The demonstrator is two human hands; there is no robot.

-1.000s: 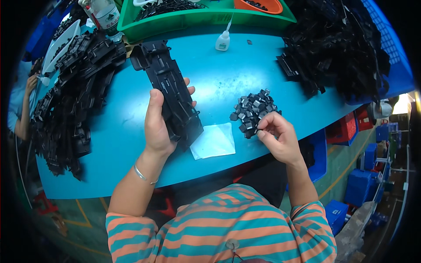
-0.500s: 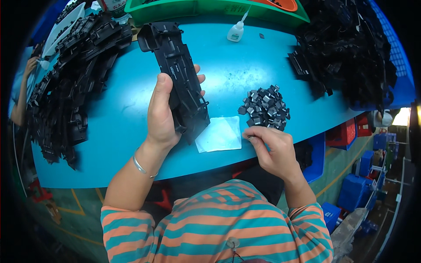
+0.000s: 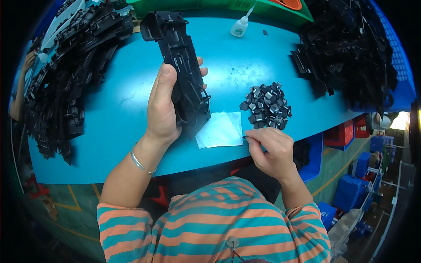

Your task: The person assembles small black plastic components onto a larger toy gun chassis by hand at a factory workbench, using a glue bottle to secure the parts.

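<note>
My left hand (image 3: 163,105) is wrapped round a long black moulded plastic part (image 3: 182,65), held tilted above the table with its wide end pointing away from me. My right hand (image 3: 272,149) is pinched at thumb and forefinger, with a small dark piece (image 3: 245,137) just showing at the fingertips. Beyond that hand lies a heap of small black square pieces (image 3: 266,105) with shiny faces. Between the two hands a white square sheet (image 3: 221,130) rests flat on the blue table (image 3: 131,153).
Stacked black plastic parts (image 3: 61,101) cover the table's left side; another big pile (image 3: 351,52) stands at right by a blue crate (image 3: 405,83). Farther back are a white squeeze bottle (image 3: 239,27) and a green tray (image 3: 210,6). Another person's arm (image 3: 21,85) shows at far left.
My right hand has turned slightly, and the small piece in its pinch shows differently. My left hand keeps hold of the long black part. The whole view has shifted a little.
</note>
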